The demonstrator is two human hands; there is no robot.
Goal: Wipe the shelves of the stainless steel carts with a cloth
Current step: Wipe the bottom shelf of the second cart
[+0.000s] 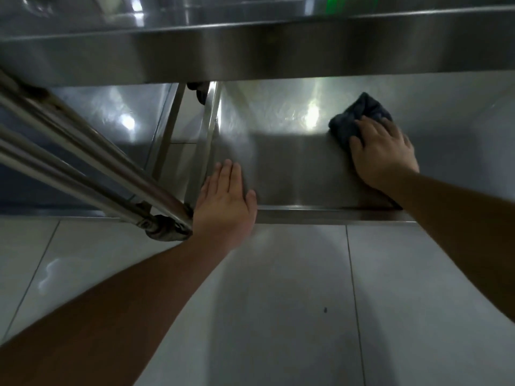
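right hand (383, 154) presses flat on the dark cloth (359, 115) far right on the lower shelf (292, 168), unwiped steel stretching leftward toward the left hand (225, 201), spread flat at the near-left corner.

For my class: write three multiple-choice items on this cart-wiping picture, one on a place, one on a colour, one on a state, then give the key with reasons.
1. Where does the cloth lie?
A. on the lower shelf
B. on the floor tiles
C. over the cart post

2. What colour is the cloth?
A. white
B. dark blue-grey
C. yellow

3. How is the left hand placed?
A. gripping a post
B. holding a bottle
C. flat, fingers straight, at the shelf's front edge

Key: 1 A, the right hand presses it onto the steel shelf; 2 B, it looks dark against the metal; 3 C, the palm lies flat and holds nothing.
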